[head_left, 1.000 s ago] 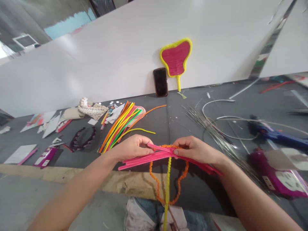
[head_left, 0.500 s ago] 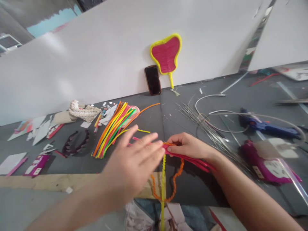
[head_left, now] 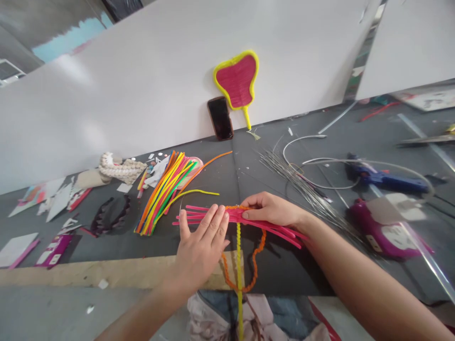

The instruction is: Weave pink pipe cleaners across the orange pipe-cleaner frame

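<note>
A bunch of pink pipe cleaners [head_left: 235, 216] lies crosswise in front of me. My right hand [head_left: 273, 208] pinches it near the middle, thumb and fingers closed. Flat across its left part rests my left hand [head_left: 202, 248], fingers stretched out and not wrapped round it. Below the pink bunch hangs a loop of crimped orange pipe cleaner [head_left: 256, 265]. A yellow strip [head_left: 239, 255], twisted at its upper part, runs down through the loop toward my lap. The spot where these strands meet the pink bunch is partly hidden.
Left lies a bundle of coloured pipe cleaners [head_left: 165, 199] and a dark headband-like piece [head_left: 111, 215]. A phone [head_left: 220, 118] and a pink-and-yellow fan shape [head_left: 238, 80] lean on the white board. Right are thin wires [head_left: 295, 177], a blue glue gun [head_left: 391, 180] and a magenta socket box [head_left: 368, 232].
My left hand has come down from above, and its fingers now lie flat on the pink pipe cleaners. My right hand keeps its pinch. The view has shifted slightly.
</note>
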{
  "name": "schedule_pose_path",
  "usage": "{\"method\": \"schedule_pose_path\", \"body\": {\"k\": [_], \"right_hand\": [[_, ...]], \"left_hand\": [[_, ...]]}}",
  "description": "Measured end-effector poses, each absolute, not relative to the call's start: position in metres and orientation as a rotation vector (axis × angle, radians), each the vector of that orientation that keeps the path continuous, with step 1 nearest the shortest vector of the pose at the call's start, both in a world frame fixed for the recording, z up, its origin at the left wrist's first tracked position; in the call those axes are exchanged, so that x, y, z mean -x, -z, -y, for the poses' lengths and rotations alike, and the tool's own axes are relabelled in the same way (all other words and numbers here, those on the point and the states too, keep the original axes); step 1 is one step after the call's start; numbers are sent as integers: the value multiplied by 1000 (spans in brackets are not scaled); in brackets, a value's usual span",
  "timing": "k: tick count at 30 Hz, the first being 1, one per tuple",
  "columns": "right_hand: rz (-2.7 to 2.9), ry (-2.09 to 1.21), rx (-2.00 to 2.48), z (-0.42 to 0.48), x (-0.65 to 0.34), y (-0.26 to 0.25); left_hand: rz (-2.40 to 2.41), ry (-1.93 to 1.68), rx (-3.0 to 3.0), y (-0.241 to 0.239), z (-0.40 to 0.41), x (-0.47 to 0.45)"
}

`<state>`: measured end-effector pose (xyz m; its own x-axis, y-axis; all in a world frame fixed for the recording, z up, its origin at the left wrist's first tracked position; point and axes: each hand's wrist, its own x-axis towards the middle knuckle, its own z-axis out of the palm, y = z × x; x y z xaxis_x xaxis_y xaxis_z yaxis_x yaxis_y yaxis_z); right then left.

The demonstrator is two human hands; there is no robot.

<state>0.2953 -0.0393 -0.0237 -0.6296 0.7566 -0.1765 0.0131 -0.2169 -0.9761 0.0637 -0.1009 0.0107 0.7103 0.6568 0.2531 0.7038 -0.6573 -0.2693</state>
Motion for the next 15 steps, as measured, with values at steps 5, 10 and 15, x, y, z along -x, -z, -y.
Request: {"method": "schedule_pose_path", "body": {"k": [5, 10, 15], "right_hand": [[1459, -1970, 914, 40, -295, 23], [1495, -1926, 952, 40, -295, 23], [1499, -1917, 965, 40, -295, 24]], "left_hand": [[1048, 276, 2566, -6, 99, -61], [1083, 429, 2509, -11, 93, -66], [1080, 452, 2480, -8, 88, -73]]}}
